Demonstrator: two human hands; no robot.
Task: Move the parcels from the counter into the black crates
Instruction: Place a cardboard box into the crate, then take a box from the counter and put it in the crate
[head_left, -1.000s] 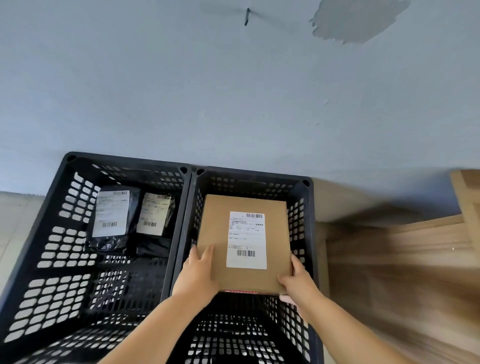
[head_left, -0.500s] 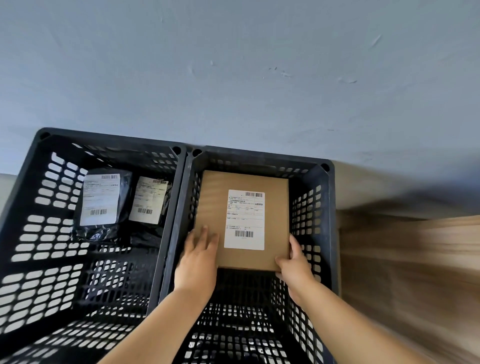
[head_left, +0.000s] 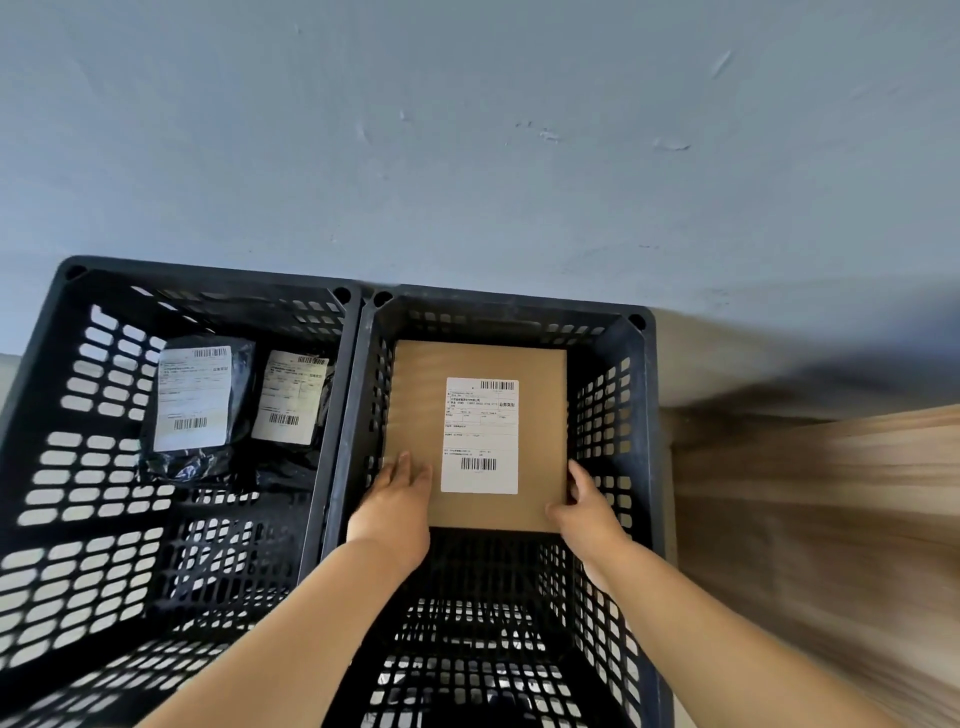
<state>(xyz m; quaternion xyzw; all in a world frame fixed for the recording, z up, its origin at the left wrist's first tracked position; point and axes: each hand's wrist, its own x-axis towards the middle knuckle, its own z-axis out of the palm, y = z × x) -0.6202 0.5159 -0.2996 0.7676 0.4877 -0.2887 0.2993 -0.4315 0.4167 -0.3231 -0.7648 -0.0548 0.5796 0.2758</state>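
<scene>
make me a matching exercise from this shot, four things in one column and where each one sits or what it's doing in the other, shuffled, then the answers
Things:
1. cardboard box
2. larger black bag parcel
3. left hand
4. right hand

Places or states:
A. fingers lie flat on the box's top, near its left corner
B. in the right crate, label facing up
C. grips the box's near right corner
D. in the left crate, beside a smaller black bag parcel

Pairs: 1-B, 2-D, 3-A, 4-C
</scene>
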